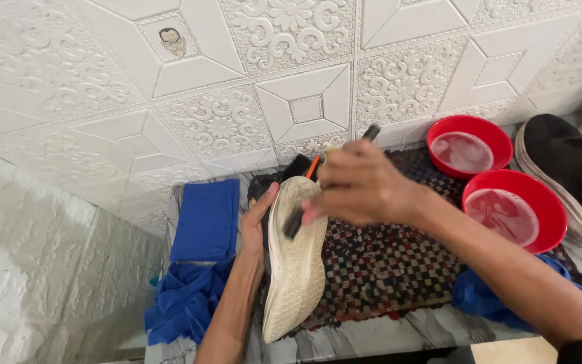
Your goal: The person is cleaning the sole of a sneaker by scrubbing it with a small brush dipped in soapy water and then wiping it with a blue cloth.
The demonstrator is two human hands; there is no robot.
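A black shoe with a cream-white sole lies on its side on a checked woven mat, sole facing me. My left hand grips the shoe's upper from the left, thumb on the sole's edge. My right hand is closed around a dark-handled brush, whose end rests against the sole near the toe; the handle's tip sticks out above my fingers. An orange piece shows beside the shoe's top.
Two red bowls of cloudy water stand at the right. A second black shoe lies at the far right. A folded blue cloth sits left of the shoe, more blue fabric below. An embossed white wall stands behind.
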